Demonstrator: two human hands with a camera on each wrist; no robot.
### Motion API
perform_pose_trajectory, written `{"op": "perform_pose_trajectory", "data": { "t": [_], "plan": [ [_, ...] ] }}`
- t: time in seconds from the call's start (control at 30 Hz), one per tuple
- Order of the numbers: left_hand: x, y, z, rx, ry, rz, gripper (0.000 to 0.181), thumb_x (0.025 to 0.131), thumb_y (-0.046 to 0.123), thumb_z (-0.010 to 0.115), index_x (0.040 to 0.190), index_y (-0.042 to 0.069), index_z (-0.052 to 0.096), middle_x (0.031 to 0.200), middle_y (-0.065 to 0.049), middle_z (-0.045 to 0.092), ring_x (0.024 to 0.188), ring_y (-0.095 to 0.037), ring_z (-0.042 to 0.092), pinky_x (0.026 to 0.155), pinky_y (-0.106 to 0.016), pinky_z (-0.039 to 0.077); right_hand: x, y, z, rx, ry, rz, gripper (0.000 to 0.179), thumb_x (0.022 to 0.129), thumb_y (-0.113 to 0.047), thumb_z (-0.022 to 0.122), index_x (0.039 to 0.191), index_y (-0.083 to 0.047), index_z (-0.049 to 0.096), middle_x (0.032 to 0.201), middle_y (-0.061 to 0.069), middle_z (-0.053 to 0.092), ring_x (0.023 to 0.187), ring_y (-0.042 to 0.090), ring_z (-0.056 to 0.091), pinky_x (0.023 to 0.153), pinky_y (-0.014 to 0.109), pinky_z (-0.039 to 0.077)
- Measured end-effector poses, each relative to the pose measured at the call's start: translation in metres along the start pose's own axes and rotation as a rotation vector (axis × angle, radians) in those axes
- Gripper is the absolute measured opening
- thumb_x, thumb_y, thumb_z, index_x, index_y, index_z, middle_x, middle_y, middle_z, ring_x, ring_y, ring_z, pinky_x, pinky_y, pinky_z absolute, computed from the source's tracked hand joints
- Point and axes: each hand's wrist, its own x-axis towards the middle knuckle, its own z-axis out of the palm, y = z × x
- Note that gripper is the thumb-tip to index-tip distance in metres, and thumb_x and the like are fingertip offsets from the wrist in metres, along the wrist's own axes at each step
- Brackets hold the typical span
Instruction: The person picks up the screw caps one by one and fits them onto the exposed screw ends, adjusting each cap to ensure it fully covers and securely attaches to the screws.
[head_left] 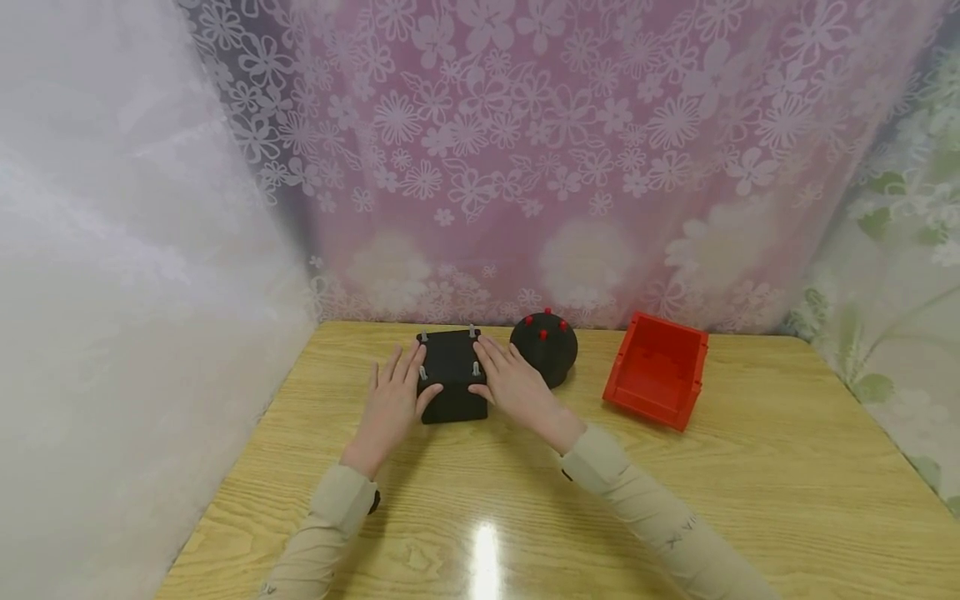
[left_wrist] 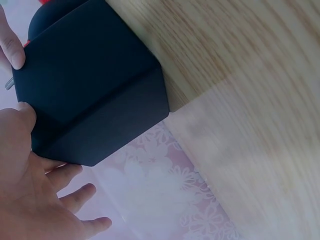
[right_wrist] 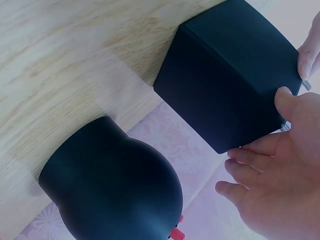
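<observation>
A black box (head_left: 454, 405) stands on the wooden table, with several small grey pegs (head_left: 476, 368) sticking up near the corners of its top. My left hand (head_left: 390, 404) lies along its left side, thumb by the upper front edge and the other fingers extended. On the opposite side, my right hand (head_left: 521, 393) touches the box with fingers nearly straight and the thumb at the front edge. Both wrist views show fingers spread loosely and palms off the box. Right beside my right hand is a black rounded object (right_wrist: 125, 190) with several red pegs (head_left: 543, 334) on top.
An open red plastic bin (head_left: 615, 392) sits on the table (head_left: 787, 467) to the right of the rounded object. Behind the table's back edge hangs a pink flowered curtain (head_left: 480, 167). Pale sheeting (head_left: 135, 292) lines the left side.
</observation>
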Motion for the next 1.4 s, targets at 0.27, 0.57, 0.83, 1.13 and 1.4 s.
{"op": "perform_pose_trajectory", "data": {
  "t": [0.27, 0.57, 0.83, 1.13, 1.4],
  "plan": [
    [-0.003, 0.005, 0.001, 0.026, 0.005, 0.012, 0.072, 0.102, 0.043, 0.058, 0.157, 0.003, 0.036, 0.163, -0.014, 0.033, 0.149, -0.039, 0.030, 0.116, -0.069, 0.024, -0.009, -0.001, -0.001, -0.011, 0.029, 0.006, 0.072, 0.103, -0.044, 0.055, 0.154, 0.003, 0.038, 0.159, 0.020, 0.038, 0.147, 0.030, 0.038, 0.118, 0.052, 0.034],
    [-0.009, 0.014, 0.001, 0.012, -0.006, 0.029, 0.072, 0.102, 0.043, 0.057, 0.158, 0.005, 0.033, 0.163, -0.014, 0.033, 0.150, -0.039, 0.029, 0.117, -0.069, 0.021, -0.022, -0.004, -0.006, 0.023, 0.034, 0.024, 0.072, 0.101, -0.041, 0.059, 0.153, 0.005, 0.039, 0.157, 0.023, 0.039, 0.146, 0.033, 0.040, 0.117, 0.053, 0.035],
    [-0.011, 0.021, 0.001, 0.025, 0.008, 0.050, 0.072, 0.101, 0.043, 0.058, 0.158, 0.004, 0.035, 0.162, -0.014, 0.034, 0.150, -0.039, 0.030, 0.116, -0.069, 0.025, -0.032, -0.004, -0.009, 0.036, 0.051, 0.033, 0.072, 0.100, -0.040, 0.061, 0.151, 0.007, 0.040, 0.157, 0.024, 0.040, 0.146, 0.035, 0.039, 0.116, 0.054, 0.037],
    [-0.015, 0.030, 0.002, 0.030, 0.008, 0.066, 0.072, 0.102, 0.043, 0.058, 0.157, 0.004, 0.036, 0.162, -0.014, 0.035, 0.149, -0.038, 0.031, 0.115, -0.068, 0.028, -0.044, -0.003, -0.009, 0.040, 0.056, 0.042, 0.073, 0.100, -0.039, 0.062, 0.151, 0.007, 0.040, 0.156, 0.024, 0.040, 0.146, 0.036, 0.039, 0.116, 0.054, 0.036],
    [-0.017, 0.038, 0.002, 0.033, 0.017, 0.078, 0.073, 0.101, 0.044, 0.058, 0.157, 0.004, 0.036, 0.162, -0.013, 0.035, 0.148, -0.038, 0.033, 0.115, -0.067, 0.027, -0.053, -0.004, -0.013, 0.041, 0.074, 0.056, 0.073, 0.098, -0.038, 0.065, 0.150, 0.008, 0.042, 0.155, 0.025, 0.042, 0.144, 0.037, 0.040, 0.115, 0.055, 0.037]
  ]
}}
